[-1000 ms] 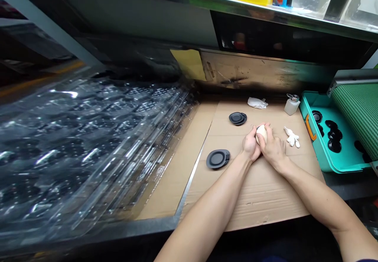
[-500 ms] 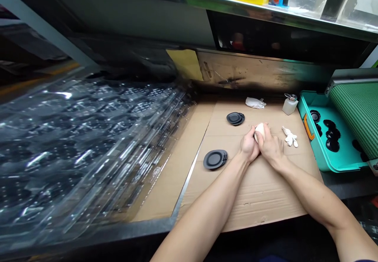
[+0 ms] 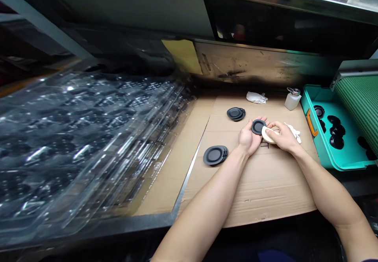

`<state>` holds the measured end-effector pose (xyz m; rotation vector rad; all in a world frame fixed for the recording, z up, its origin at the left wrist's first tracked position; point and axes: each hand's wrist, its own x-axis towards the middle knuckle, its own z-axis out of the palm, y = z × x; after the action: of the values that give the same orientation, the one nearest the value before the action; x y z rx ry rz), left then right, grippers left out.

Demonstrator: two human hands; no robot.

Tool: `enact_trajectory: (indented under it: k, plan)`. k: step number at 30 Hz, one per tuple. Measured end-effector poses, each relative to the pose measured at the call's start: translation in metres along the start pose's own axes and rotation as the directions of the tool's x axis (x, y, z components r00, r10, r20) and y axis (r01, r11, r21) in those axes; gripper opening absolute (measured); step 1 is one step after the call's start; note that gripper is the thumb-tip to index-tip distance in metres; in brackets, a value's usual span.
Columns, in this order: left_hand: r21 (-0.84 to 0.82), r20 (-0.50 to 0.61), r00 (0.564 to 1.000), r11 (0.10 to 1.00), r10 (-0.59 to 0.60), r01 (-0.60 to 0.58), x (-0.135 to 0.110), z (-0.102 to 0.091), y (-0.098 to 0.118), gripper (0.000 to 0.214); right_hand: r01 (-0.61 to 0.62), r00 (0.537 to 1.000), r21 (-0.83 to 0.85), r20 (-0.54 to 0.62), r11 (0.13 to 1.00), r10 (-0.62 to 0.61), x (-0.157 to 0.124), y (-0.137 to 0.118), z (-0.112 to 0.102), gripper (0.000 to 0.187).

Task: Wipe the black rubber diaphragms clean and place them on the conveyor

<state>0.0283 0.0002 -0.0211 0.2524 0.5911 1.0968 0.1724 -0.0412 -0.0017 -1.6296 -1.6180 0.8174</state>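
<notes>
In my left hand (image 3: 247, 140) rests a black round part (image 3: 258, 127) with a raised ring, its face turned up. My right hand (image 3: 283, 136) pinches a white round pad (image 3: 268, 135) between thumb and fingers, right beside the black part; its edge overlaps or touches the part. To the left on the cardboard lies a fanned stack of black round parts (image 3: 214, 155). Farther back is another small stack of black round parts (image 3: 235, 113). A crumpled white cloth or glove (image 3: 294, 132) lies just behind my right hand.
A white dispenser bottle (image 3: 293, 99) and a crumpled white wrapper (image 3: 256, 97) stand at the back. At right, a teal bin (image 3: 325, 151) holds several black parts beside a green conveyor belt (image 3: 362, 104). Stacked clear plastic trays (image 3: 97, 147) fill the left. A shelf overhangs.
My right hand has drawn the white pad away to the right, uncovering the black part in my left hand. My left fingers have opened out somewhat. The view has tilted slightly downward.
</notes>
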Motion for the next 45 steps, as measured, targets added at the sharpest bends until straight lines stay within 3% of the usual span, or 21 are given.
enact_trajectory:
  k: [5, 7, 10, 14, 18, 22, 26, 27, 30, 33, 35, 38, 40, 42, 45]
  plan:
    - [0.075, 0.056, 0.998, 0.997, 0.001, -0.006, -0.005, 0.001, -0.009, 0.041, 0.068, 0.997, 0.172, -0.055, 0.983, -0.06, 0.005, -0.001, 0.015, 0.033]
    - [0.083, 0.036, 0.999, 0.996, -0.009, 0.006, -0.007, 0.0, -0.009, 0.041, 0.057, 0.998, 0.196, 0.026, 0.979, -0.063, 0.005, 0.0, 0.015, 0.032]
    - [0.067, 0.032, 0.999, 0.998, -0.022, 0.02, -0.008, -0.001, -0.009, 0.041, 0.013, 0.991, 0.154, 0.127, 0.988, -0.033, 0.003, 0.002, 0.008, 0.033]
    - [0.056, 0.054, 0.998, 0.998, -0.038, 0.035, -0.006, 0.0, -0.011, 0.041, 0.082, 0.995, 0.094, -0.069, 0.992, -0.075, 0.004, 0.004, 0.002, 0.028]
    - [0.055, 0.035, 0.999, 0.998, -0.028, 0.026, -0.005, -0.001, -0.012, 0.041, 0.107, 0.988, 0.062, 0.106, 0.992, -0.113, 0.005, 0.006, -0.001, 0.026]
    - [0.049, 0.057, 0.998, 0.998, -0.028, 0.025, -0.004, 0.0, -0.014, 0.04, 0.085, 0.995, 0.022, -0.044, 0.996, -0.084, 0.006, 0.005, -0.002, 0.029]
    - [0.04, 0.037, 0.998, 0.998, -0.04, 0.039, -0.003, 0.0, -0.014, 0.042, 0.148, 0.986, 0.008, 0.076, 0.989, -0.149, 0.007, 0.005, -0.001, 0.027]
    - [0.032, 0.038, 0.999, 0.999, -0.032, 0.031, -0.003, -0.001, -0.014, 0.042, 0.149, 0.986, -0.004, 0.078, 0.989, -0.149, 0.007, 0.006, -0.001, 0.027]
    - [0.026, 0.059, 0.998, 0.999, -0.027, 0.025, -0.002, -0.001, -0.016, 0.042, 0.147, 0.987, -0.05, -0.056, 0.988, -0.15, 0.006, 0.004, 0.0, 0.028]
    - [0.028, 0.038, 0.998, 0.998, -0.051, 0.05, -0.001, -0.001, -0.017, 0.042, 0.187, 0.982, -0.137, 0.017, 0.973, -0.186, 0.001, -0.003, 0.005, 0.026]
    - [0.018, 0.031, 0.998, 0.999, -0.045, 0.044, -0.001, -0.002, -0.017, 0.042, 0.156, 0.987, -0.258, 0.012, 0.953, -0.158, -0.003, -0.01, 0.009, 0.028]
    - [0.007, 0.055, 0.998, 1.0, -0.029, 0.028, 0.0, -0.002, -0.017, 0.044, 0.007, 0.985, -0.466, -0.151, 0.885, -0.088, -0.009, -0.019, 0.016, 0.033]
    - [0.005, 0.058, 0.998, 0.999, -0.035, 0.035, 0.0, -0.002, -0.016, 0.044, -0.025, 0.987, -0.556, -0.144, 0.831, -0.067, -0.008, -0.021, 0.019, 0.036]
    - [0.002, 0.031, 0.999, 0.999, -0.034, 0.034, 0.0, -0.001, -0.013, 0.044, -0.048, 0.989, -0.586, -0.142, 0.809, -0.044, -0.004, -0.019, 0.018, 0.038]
    - [-0.009, -0.019, 1.0, 1.0, -0.023, 0.022, 0.001, 0.0, -0.005, 0.042, -0.146, 0.956, -0.51, -0.292, 0.848, -0.011, 0.006, -0.008, 0.006, 0.04]
